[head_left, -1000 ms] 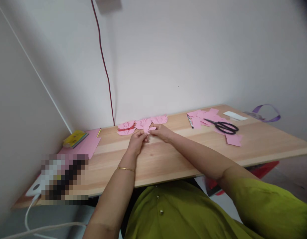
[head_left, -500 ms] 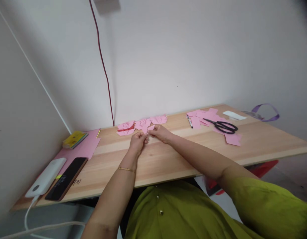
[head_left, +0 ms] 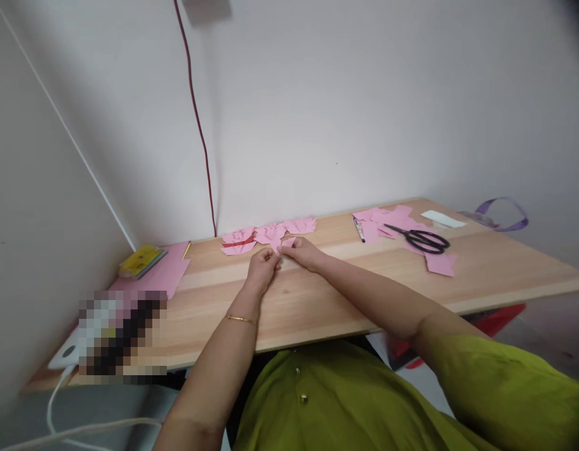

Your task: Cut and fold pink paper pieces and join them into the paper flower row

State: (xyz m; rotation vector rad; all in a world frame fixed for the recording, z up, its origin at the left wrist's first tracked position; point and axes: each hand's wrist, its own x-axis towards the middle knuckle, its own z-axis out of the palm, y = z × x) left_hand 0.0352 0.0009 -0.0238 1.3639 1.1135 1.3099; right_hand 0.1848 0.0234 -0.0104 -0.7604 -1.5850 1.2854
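Both my hands meet over the middle of the wooden table, fingers pinched close together. Between them is a small pink paper piece, its edge showing above my right thumb. My left hand grips its near-left side, and my right hand pinches its right side. Part of the piece is hidden by my fingers. Just beyond lie several crinkled pink paper cutouts in a row by the wall. A red strip crosses the leftmost cutout.
At right are black-handled scissors, pink paper scraps, a pen and a white strip. At left, a yellow pack rests on pink sheets, near a white device with a cable and a pixelated patch.
My hands stay nearly in place, with the fingers shifting only slightly on the pink paper. The whole view has moved a little. The dark phone at left is now pixelated.
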